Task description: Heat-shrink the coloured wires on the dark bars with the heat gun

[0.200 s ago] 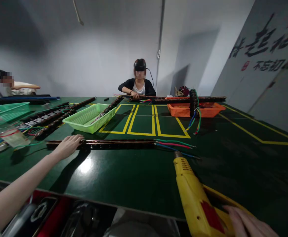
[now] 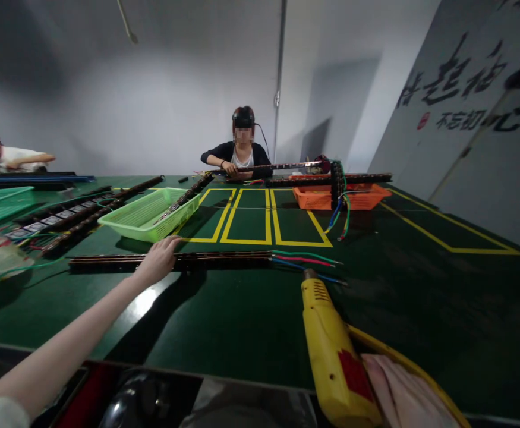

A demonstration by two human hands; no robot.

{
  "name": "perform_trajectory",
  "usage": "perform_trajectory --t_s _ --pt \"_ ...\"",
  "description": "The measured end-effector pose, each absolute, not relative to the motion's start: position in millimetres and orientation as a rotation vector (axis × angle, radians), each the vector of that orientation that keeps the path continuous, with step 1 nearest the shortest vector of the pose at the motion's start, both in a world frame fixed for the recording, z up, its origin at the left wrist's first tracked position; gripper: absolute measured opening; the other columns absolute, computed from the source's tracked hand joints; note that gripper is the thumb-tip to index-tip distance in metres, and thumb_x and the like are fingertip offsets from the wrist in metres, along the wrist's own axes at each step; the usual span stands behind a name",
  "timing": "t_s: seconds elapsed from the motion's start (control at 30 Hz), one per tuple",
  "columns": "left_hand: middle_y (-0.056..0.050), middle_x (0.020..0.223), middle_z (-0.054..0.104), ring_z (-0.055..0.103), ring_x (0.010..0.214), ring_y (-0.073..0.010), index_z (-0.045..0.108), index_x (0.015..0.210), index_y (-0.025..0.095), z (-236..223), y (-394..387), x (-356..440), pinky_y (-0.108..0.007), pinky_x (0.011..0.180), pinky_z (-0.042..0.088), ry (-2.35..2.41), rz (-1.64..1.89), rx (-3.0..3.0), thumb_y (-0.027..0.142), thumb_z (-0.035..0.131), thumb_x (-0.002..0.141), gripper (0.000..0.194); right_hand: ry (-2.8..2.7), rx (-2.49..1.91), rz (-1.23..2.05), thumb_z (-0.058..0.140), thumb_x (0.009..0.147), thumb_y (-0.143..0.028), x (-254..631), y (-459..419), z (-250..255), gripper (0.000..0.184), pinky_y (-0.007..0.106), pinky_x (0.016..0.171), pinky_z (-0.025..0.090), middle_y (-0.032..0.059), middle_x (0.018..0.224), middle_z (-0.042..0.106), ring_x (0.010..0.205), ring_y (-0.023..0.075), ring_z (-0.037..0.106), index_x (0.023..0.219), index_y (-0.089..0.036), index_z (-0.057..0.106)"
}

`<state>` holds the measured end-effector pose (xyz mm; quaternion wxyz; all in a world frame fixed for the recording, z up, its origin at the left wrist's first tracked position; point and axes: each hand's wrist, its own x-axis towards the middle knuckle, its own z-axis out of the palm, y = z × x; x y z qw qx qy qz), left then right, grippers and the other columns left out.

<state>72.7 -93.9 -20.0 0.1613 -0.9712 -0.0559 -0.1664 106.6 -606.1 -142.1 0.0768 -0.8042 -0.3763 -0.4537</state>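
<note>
In the head view, a long dark bar [image 2: 228, 260] with copper-coloured strips lies crosswise on the green table. Green, red and blue wires [image 2: 306, 260] come out of its right end. My left hand [image 2: 159, 261] is over the left half of this bar, fingers stretched out and palm down; contact with the bar is unclear. At lower right, my right hand [image 2: 406, 392] is wrapped round the handle of a yellow heat gun [image 2: 331, 345]. Its metal nozzle points away from me, close to the wire ends. My right fingertips are partly hidden by the handle.
A light green basket [image 2: 153, 220] holding a dark strip stands beyond the bar. Further back is an orange basket [image 2: 366, 199] with bars and wires across it. More strips and a plastic bottle [image 2: 1, 255] lie at left. A co-worker [image 2: 242, 148] sits opposite, another person at far left.
My left hand has moved right along the bar. My right hand sits further into the heat gun's handle. The view has turned slightly right. The co-worker's long strip now reaches up towards the orange basket.
</note>
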Motion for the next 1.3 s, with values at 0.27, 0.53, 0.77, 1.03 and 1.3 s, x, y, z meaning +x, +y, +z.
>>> perform_trajectory --t_s 0.27,0.53,0.77,1.03,1.3 --pt "-0.005 0.127 0.046 0.044 0.115 -0.0165 0.044 0.124 0.021 -78 -266 182 -0.034 0.101 0.037 0.48 -0.48 -3.047 0.031 0.034 0.091 0.036 -0.911 -2.42 -1.28 0.024 0.094 -0.014 104 -575 -135 0.047 0.03 0.072 0.039 0.0054 0.08 0.068 0.07 0.0156 0.063 0.079 -0.007 0.068" --pt "-0.003 0.122 0.05 0.042 0.113 -0.0175 0.045 0.122 0.023 -95 -266 195 -0.034 0.096 0.038 0.472 -0.512 -3.111 0.021 0.036 0.088 0.035 -0.753 -2.403 -1.085 0.025 0.097 -0.021 95 -522 -147 0.043 0.028 0.082 0.038 0.0023 0.087 0.068 0.08 0.0125 0.062 0.087 -0.013 0.066" --pt "-0.004 0.117 0.053 0.044 0.111 -0.0175 0.048 0.118 0.023 -93 -266 197 -0.033 0.091 0.04 0.451 -0.531 -3.141 0.02 0.04 0.087 0.032 -0.729 -2.359 -1.018 0.035 0.095 -0.02 89 -506 -146 0.031 0.03 0.082 0.037 0.002 0.088 0.067 0.081 0.0137 0.061 0.091 -0.013 0.065" --pt "-0.002 0.106 0.057 0.047 0.104 -0.0172 0.052 0.103 0.021 -87 -261 196 -0.034 0.087 0.039 0.302 -0.569 -3.203 0.02 0.044 0.082 0.023 -0.735 -2.42 -1.013 0.036 0.095 -0.025 100 -526 -139 0.033 0.027 0.08 0.036 -0.002 0.082 0.068 0.075 0.011 0.061 0.085 -0.017 0.067" --pt "-0.002 0.112 0.055 0.046 0.107 -0.0159 0.051 0.109 0.022 -89 -257 194 -0.034 0.091 0.039 0.303 -0.576 -3.21 0.02 0.041 0.084 0.027 -0.648 -2.458 -1.093 0.033 0.096 -0.027 115 -568 -144 0.041 0.024 0.073 0.041 0.0003 0.076 0.067 0.069 0.0112 0.061 0.077 -0.016 0.068"
